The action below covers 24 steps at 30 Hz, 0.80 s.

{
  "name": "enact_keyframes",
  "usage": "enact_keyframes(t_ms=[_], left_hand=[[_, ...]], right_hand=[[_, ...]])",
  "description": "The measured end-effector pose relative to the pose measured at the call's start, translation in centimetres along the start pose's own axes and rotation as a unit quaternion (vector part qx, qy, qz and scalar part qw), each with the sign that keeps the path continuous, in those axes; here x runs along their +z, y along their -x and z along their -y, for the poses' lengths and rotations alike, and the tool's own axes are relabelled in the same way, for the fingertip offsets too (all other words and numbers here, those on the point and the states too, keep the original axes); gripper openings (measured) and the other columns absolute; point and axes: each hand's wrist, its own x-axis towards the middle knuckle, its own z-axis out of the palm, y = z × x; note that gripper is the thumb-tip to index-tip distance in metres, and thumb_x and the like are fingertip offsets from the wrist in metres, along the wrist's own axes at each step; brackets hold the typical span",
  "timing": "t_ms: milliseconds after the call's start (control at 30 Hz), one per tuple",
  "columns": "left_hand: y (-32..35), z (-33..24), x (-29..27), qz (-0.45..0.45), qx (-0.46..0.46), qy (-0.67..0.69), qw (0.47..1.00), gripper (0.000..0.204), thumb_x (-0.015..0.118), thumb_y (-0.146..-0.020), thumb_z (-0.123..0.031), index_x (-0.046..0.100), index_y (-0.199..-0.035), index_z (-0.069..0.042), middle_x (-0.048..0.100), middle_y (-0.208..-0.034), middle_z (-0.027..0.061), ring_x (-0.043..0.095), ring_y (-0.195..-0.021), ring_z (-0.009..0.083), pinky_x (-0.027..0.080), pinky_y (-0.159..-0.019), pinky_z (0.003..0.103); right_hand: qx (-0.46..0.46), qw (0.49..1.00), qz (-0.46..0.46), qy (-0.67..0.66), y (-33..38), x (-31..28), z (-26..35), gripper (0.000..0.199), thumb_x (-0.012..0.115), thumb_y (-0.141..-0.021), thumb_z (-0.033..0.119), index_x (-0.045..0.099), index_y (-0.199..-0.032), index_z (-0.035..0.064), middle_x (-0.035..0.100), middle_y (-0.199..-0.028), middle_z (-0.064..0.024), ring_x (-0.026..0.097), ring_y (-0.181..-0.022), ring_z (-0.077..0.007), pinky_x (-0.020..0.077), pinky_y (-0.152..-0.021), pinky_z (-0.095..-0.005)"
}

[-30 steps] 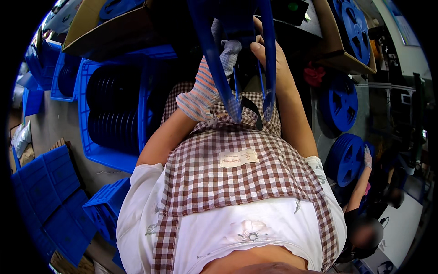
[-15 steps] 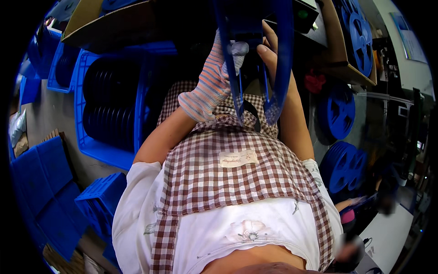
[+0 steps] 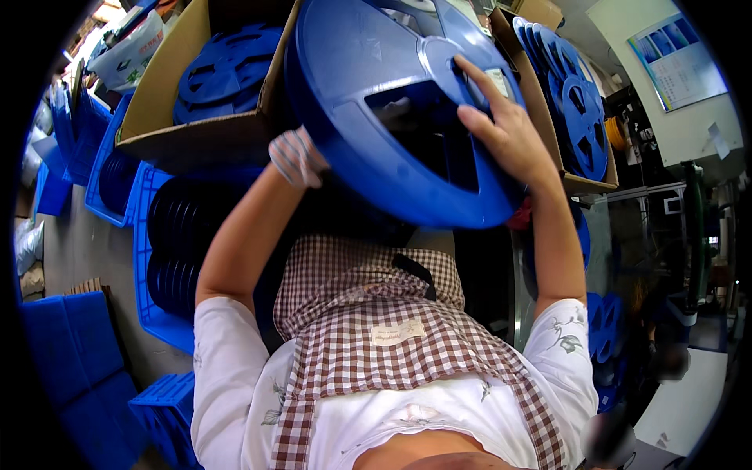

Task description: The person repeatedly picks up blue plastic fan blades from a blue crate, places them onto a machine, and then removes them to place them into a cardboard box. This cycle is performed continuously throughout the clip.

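A large blue plastic reel [image 3: 352,78] is tilted up in front of my chest, its round face with cut-out windows toward me. My right hand [image 3: 509,133], bare, lies on that face at the right, with the index finger at the hub hole and the thumb at a window's edge. Behind the left rim is my left hand [image 3: 296,159] in a striped glove, holding the reel from that side. Its fingers are mostly hidden by the flange; a greyish patch shows through the window. A small pale label sits near the hub.
An open cardboard box [image 3: 157,117] with blue reel parts [image 3: 227,70] stands at far left. At the right, another carton [image 3: 580,184] holds several blue reels [image 3: 583,117]. A blue crate [image 3: 145,290] with black discs [image 3: 172,235] stands by my left arm. Blue bins [image 3: 70,337] lie further left.
The reel was edge-on between my hands and has turned its face toward me, raised. My left hand moved left behind its rim; my right hand came onto its front. My view shifted.
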Motion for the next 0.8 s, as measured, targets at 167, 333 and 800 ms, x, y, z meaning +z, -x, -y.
enact_keyframes(t_ms=[167, 333, 800], left_hand=[[-8.0, -6.4, -6.4, -0.03, 0.092, 0.011, 0.995, 0.04, 0.061, -0.093, -0.029, 0.056, -0.125, -0.005, 0.059, -0.124, 0.0119, 0.056, -0.121, 0.0234, 0.047, -0.103, 0.044], [-12.9, -9.9, -6.7, 0.028, 0.045, 0.106, 0.993, 0.05, 0.038, -0.102, -0.045, 0.051, -0.133, -0.008, 0.061, -0.124, 0.0085, 0.06, -0.108, 0.0207, 0.048, -0.097, 0.035], [-6.5, -10.2, 0.1, -0.144, 0.172, -0.076, 0.972, 0.034, 0.047, -0.098, -0.024, 0.054, -0.128, -0.01, 0.063, -0.117, 0.0103, 0.061, -0.107, 0.0245, 0.049, -0.095, 0.039]], right_hand=[[0.035, 0.992, -0.02, 0.12, -11.5, -1.0, -9.0, 0.079, 0.044, -0.082, 0.076, 0.038, -0.146, 0.0295, 0.055, -0.128, -0.0275, 0.056, -0.118, -0.0404, 0.0444, -0.1, -0.0456], [0.0, 0.978, 0.005, 0.208, -21.3, -0.8, -12.4, 0.074, 0.049, -0.092, 0.051, 0.028, -0.15, 0.0086, 0.042, -0.143, -0.0201, 0.038, -0.134, -0.0324, 0.0271, -0.112, -0.0409], [0.104, 0.972, 0.044, 0.205, -13.5, -5.2, -0.5, 0.078, 0.039, -0.09, 0.067, 0.028, -0.151, 0.0189, 0.037, -0.148, -0.023, 0.031, -0.139, -0.0381, 0.0235, -0.115, -0.0452]])
